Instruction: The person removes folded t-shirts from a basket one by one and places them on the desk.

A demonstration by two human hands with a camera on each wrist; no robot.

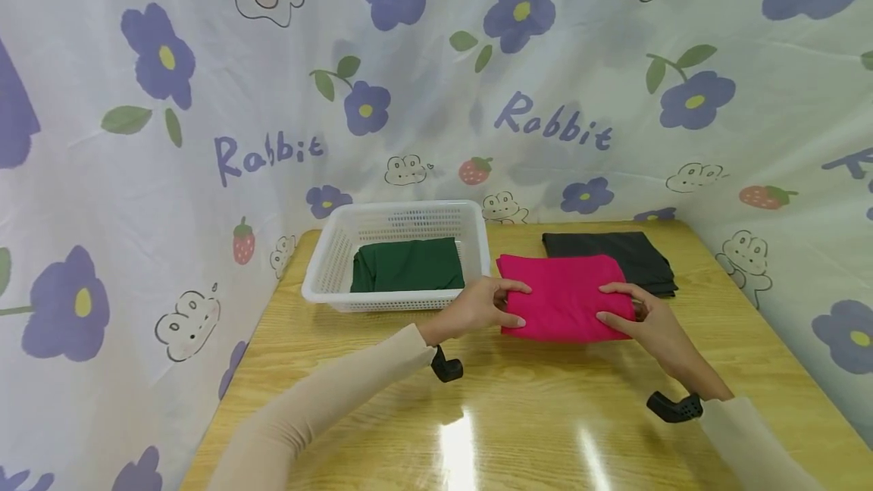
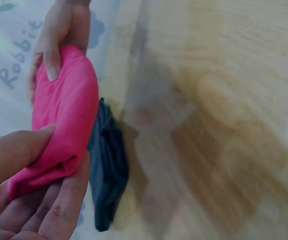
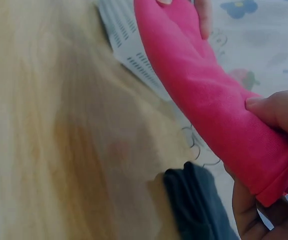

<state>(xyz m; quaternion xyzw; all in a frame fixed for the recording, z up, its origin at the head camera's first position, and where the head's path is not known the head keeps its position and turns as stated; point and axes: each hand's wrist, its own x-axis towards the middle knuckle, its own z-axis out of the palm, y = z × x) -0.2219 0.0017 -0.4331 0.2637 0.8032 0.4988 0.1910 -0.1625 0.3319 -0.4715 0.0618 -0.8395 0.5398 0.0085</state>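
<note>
A folded bright pink cloth (image 1: 562, 298) is held off the table between both hands. My left hand (image 1: 480, 307) grips its left end, thumb on top and fingers underneath, as the left wrist view also shows. At the opposite end my right hand (image 1: 651, 324) pinches the cloth the same way, its thumb (image 3: 274, 111) pressing the upper face. Behind the pink cloth lies a folded black cloth (image 1: 641, 260), partly hidden by it. A folded dark green cloth (image 1: 416, 264) rests inside the white plastic basket (image 1: 320, 279).
The basket stands at the back left of the wooden table (image 1: 546, 415), close to the left hand. A white curtain (image 1: 423, 82) printed with flowers and rabbits hangs behind and along the sides. Each wrist wears a small black device (image 1: 446, 366).
</note>
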